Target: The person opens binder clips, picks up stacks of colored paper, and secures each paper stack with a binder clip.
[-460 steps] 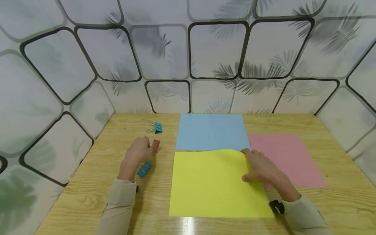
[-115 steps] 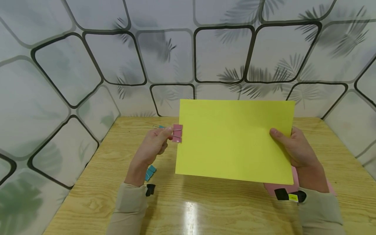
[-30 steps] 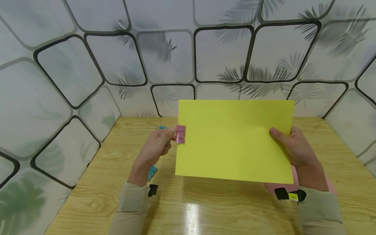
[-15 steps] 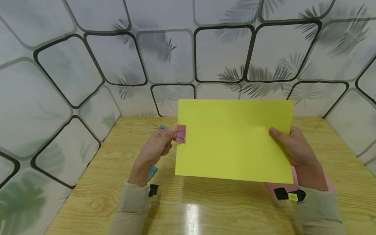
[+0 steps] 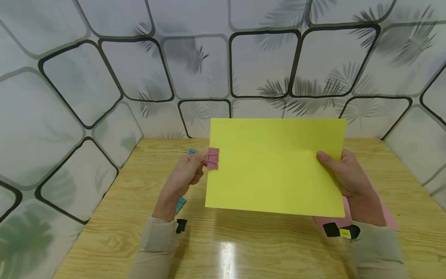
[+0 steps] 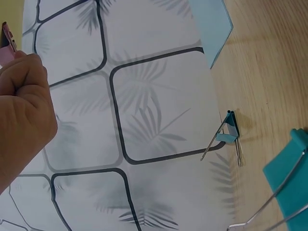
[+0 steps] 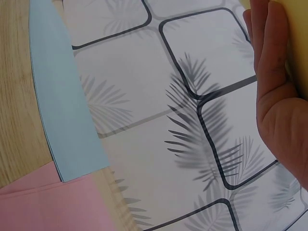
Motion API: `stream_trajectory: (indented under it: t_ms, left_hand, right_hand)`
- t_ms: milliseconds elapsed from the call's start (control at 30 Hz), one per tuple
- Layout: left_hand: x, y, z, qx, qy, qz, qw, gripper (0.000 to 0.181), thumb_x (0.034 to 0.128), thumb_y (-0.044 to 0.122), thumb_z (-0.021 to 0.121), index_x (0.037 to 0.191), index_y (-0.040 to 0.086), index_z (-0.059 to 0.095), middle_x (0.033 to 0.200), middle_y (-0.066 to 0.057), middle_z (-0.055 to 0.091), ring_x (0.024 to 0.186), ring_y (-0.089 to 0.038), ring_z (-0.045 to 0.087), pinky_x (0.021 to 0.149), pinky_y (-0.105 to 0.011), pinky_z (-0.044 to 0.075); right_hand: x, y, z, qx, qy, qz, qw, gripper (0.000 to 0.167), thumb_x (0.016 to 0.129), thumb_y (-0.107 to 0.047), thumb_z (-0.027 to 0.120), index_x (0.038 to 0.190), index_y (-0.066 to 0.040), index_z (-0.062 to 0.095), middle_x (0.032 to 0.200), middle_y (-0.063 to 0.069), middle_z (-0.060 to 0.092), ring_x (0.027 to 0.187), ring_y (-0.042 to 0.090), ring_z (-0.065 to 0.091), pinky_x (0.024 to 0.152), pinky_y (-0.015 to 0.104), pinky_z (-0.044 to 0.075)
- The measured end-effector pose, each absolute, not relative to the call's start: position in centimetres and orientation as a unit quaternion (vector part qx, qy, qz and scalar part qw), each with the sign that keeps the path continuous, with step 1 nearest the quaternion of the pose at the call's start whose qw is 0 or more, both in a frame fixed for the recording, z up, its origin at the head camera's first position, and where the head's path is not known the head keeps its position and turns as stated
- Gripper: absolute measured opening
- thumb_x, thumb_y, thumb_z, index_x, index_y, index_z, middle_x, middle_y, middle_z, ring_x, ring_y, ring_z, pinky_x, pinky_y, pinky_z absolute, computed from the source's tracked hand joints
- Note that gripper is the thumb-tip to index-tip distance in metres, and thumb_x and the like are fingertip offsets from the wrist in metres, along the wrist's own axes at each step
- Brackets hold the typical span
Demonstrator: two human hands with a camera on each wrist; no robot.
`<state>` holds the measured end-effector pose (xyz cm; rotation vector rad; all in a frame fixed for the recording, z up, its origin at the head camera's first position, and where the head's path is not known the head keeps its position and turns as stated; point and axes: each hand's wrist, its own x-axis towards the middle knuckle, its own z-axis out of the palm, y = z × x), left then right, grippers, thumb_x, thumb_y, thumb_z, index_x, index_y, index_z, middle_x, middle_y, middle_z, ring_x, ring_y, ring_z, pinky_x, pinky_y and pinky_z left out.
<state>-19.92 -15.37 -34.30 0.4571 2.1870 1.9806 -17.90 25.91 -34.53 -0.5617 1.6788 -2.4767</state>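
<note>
A yellow sheet of paper (image 5: 271, 166) is held up above the table, facing me. On its left edge sits a pink binder clip (image 5: 213, 159), its wire handles pinched by my left hand (image 5: 182, 174). My right hand (image 5: 353, 176) grips the sheet's right edge, thumb in front and fingers behind. In the left wrist view, the pink clip (image 6: 7, 48) shows at the fingertips. The right wrist view shows the back of the yellow sheet (image 7: 299, 29) against the right fingers.
Two teal binder clips lie on the table at left: a far clip (image 5: 192, 151) and a nearer clip (image 5: 180, 204), partly behind the left hand and wrist. Pink paper (image 5: 388, 213) lies at right. Blue paper (image 7: 67, 110) lies at the back. A patterned wall (image 5: 261, 66) stands behind.
Since the oldest frame, the yellow sheet was lifted off the table and the pink clip was picked up and set on its left edge. Lately, sheet and hands shifted slightly left.
</note>
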Motion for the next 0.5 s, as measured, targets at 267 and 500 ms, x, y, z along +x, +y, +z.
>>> stream_trajectory:
  t_ms: [267, 500]
  left_hand:
    - [-20.16, -15.57, -34.28, 0.137, 0.754, 0.639, 0.062, 0.043, 0.1041, 0.035, 0.048, 0.077, 0.003, 0.057, 0.048, 0.007, 0.023, 0.042, -0.009, 0.018, 0.046, -0.024, 0.018]
    - [-19.94, -15.99, -33.95, 0.145, 0.749, 0.645, 0.042, 0.040, 0.1036, 0.034, 0.052, 0.076, 0.006, 0.047, 0.054, 0.004, 0.022, 0.046, -0.010, 0.016, 0.048, -0.025, 0.018]
  right_hand:
    - [-17.84, 25.77, -34.52, -0.188, 0.572, -0.798, 0.032, 0.025, 0.105, -0.003, 0.042, 0.123, -0.004, 0.060, 0.104, 0.008, 0.071, 0.086, 0.023, 0.074, 0.066, 0.037, 0.059]
    - [-17.59, 25.35, -34.22, -0.188, 0.596, -0.780, 0.004, 0.023, 0.105, -0.005, 0.043, 0.120, -0.005, 0.061, 0.100, 0.007, 0.071, 0.082, 0.020, 0.074, 0.064, 0.035, 0.059]
